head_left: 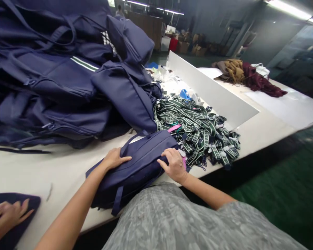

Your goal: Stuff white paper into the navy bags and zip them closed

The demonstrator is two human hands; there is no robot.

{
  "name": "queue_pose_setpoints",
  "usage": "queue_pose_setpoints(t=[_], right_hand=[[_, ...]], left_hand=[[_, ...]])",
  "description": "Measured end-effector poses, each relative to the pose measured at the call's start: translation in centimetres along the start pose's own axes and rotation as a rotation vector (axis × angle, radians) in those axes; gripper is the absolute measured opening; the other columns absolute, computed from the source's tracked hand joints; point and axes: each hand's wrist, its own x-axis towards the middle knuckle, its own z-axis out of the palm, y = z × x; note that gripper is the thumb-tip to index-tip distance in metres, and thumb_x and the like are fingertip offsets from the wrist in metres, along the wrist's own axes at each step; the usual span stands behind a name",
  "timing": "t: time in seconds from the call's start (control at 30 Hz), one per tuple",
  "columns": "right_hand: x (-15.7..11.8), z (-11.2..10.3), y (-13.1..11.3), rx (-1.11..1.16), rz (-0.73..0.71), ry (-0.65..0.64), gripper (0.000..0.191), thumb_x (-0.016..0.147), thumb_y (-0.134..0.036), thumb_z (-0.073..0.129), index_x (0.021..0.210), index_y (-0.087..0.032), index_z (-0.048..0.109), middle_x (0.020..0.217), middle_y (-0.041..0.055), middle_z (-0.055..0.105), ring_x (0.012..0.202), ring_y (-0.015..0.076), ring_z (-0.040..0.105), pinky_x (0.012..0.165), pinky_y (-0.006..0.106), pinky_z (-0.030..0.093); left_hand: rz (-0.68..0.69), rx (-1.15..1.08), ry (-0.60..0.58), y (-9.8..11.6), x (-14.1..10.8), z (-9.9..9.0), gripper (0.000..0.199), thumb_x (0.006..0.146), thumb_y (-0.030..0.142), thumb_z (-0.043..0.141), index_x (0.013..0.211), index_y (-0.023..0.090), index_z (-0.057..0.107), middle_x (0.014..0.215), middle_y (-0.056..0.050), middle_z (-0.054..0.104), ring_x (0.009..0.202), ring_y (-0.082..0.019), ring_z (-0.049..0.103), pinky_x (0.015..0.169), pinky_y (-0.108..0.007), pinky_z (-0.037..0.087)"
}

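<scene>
The navy bag (135, 166) lies at the near edge of the pale surface (65, 166), partly overhanging it toward the person's grey-clad body; bare surface lies to its left, running toward a co-worker's hand (5, 215) resting on a dark cloth (15, 222) at the lower left corner. Behind the bag, a tall heap of navy backpacks (54, 80) closes off the far left. A pile of green printed straps (195, 128) sits just beside the bag on the right, reaching the surface's front edge, with a white upright board (211, 90) beyond it. The left hand (114, 159) lies flat and open, fingers spread on the bag's top panel. The right hand (173, 165) is curled, fingers pressed over the bag's right end in a loose grip. The bag is dark blue, lying on its side, with a carry handle (135, 139) arching up at its far edge and a strap (118, 199) trailing off the near edge.
</scene>
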Motion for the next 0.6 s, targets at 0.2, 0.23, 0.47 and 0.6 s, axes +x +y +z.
queue_pose_setpoints(t=[0.2,0.23,0.47,0.6], right_hand=[[-2.9,0.7,2.4,0.598,0.948,-0.040,0.054,0.078,-0.065,0.060,0.104,-0.018,0.050,0.076,0.0051,0.066,0.068,0.0201,0.063,0.067,0.034,0.049],[-2.9,1.0,2.1,0.781,1.016,-0.143,0.055,0.077,-0.070,0.057,0.096,-0.018,0.053,0.071,0.0047,0.066,0.063,0.0188,0.064,0.062,0.032,0.048],[-1.5,2.3,-2.6,1.492,0.984,-0.313,0.049,0.067,-0.061,0.075,0.081,-0.014,0.068,0.080,0.0060,0.071,0.073,0.0142,0.064,0.071,0.027,0.045],[-1.5,-1.9,-2.3,1.835,0.843,-0.173,0.055,0.081,-0.063,0.060,0.050,-0.019,0.051,0.053,0.0011,0.058,0.057,0.0134,0.055,0.067,0.031,0.044]], left_hand=[[-0.080,-0.032,-0.015,0.3,0.1,0.5,0.038,0.070,0.060,0.057,0.070,0.022,0.058,0.065,-0.005,0.065,0.066,-0.026,0.063,0.059,-0.031,0.043],[-0.064,-0.065,0.042,0.6,-0.3,0.2,0.035,0.073,0.057,0.054,0.068,0.022,0.056,0.060,-0.003,0.062,0.062,-0.024,0.062,0.058,-0.030,0.043],[-0.156,-0.647,0.568,2.2,-2.3,-1.1,0.026,0.083,0.046,0.055,0.079,0.021,0.052,0.043,0.008,0.045,0.048,-0.014,0.054,0.061,-0.028,0.050],[-0.249,-0.654,0.732,0.5,-2.0,-1.5,0.020,0.084,0.039,0.056,0.078,0.020,0.052,0.047,0.008,0.048,0.046,-0.013,0.053,0.053,-0.027,0.049]])
